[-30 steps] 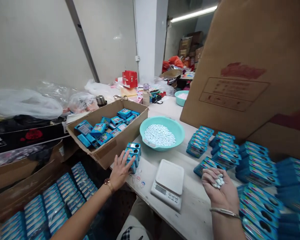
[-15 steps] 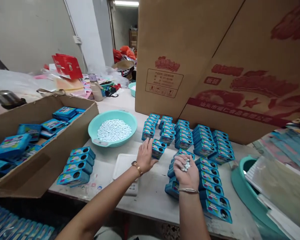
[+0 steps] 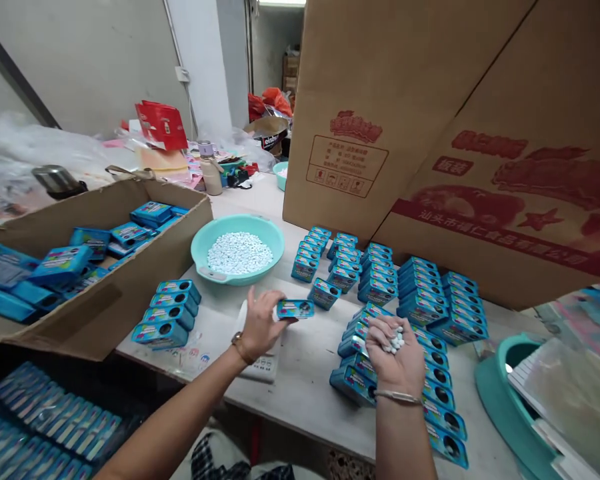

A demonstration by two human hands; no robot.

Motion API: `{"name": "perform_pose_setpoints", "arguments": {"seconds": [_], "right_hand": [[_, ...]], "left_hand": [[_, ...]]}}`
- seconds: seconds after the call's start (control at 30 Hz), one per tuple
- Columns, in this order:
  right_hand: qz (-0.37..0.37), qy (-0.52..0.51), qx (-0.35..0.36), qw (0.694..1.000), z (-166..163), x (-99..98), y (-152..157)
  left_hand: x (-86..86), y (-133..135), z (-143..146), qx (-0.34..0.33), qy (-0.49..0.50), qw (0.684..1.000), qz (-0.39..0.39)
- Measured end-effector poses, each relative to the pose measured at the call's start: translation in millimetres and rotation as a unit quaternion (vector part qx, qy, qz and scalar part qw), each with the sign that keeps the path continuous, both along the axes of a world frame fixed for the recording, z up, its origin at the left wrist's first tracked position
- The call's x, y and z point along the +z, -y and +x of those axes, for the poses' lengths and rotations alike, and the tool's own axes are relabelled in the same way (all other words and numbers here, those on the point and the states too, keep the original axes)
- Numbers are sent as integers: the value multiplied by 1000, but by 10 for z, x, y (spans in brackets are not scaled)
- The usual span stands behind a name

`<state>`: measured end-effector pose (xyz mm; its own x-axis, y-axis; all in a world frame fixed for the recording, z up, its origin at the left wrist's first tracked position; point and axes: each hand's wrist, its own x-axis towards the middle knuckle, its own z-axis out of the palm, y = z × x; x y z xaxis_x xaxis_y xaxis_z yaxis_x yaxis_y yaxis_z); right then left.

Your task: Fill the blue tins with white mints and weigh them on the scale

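My left hand (image 3: 264, 321) grips a small blue box (image 3: 295, 308) with a dark round opening on its top, lifted just above a white scale (image 3: 263, 367). In my upturned right hand (image 3: 397, 357), the fingers curl around a heap of small white candies (image 3: 394, 341). That hand is over rows of upright blue boxes (image 3: 356, 373), partly covering them. Between the hands and the back rows stands a single blue box (image 3: 325, 293). A turquoise basin (image 3: 200, 257) behind my left hand holds many of the same white candies (image 3: 240, 253).
At left, an open cardboard carton (image 3: 80, 313) contains jumbled blue boxes, with a short row of blue boxes (image 3: 167, 313) beside it. Tall brown cartons (image 3: 350, 80) wall off the back. A turquoise tub (image 3: 500, 393) with papers is at the right edge.
My left hand has moved left with a blue box, away from the one still standing there. My right hand keeps its candies. The view has turned slightly left.
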<state>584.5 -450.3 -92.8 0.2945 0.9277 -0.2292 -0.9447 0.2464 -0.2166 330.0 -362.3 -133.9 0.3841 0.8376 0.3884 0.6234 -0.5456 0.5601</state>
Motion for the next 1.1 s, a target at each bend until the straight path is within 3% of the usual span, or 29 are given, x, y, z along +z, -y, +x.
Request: {"name": "perform_pose_setpoints", "arguments": {"seconds": [0.17, 0.3, 0.4, 0.53, 0.7, 0.87, 1.1], "right_hand": [[-12, -28, 29, 999, -399, -137, -83], [-10, -17, 78, 997, -759, -110, -243], [-11, 10, 85, 996, -876, -63, -352], [-53, 43, 55, 996, -968, -70, -541], [-99, 37, 39, 994, -1141, -129, -814], [-85, 11, 58, 995, -1220, -163, -976], [-89, 24, 67, 993, -1244, -252, -1052]], "left_hand": [[-29, 31, -723, 38, -24, 999, -19], [-77, -5, -880, 31, 8, 999, -41], [87, 59, -962, 34, 88, 995, -37], [309, 213, -1237, 99, 199, 974, -50], [264, 319, -1548, 123, 166, 973, -98], [257, 244, -1534, 71, 99, 988, -96], [340, -21, -1249, -18, 70, 995, -73]]}}
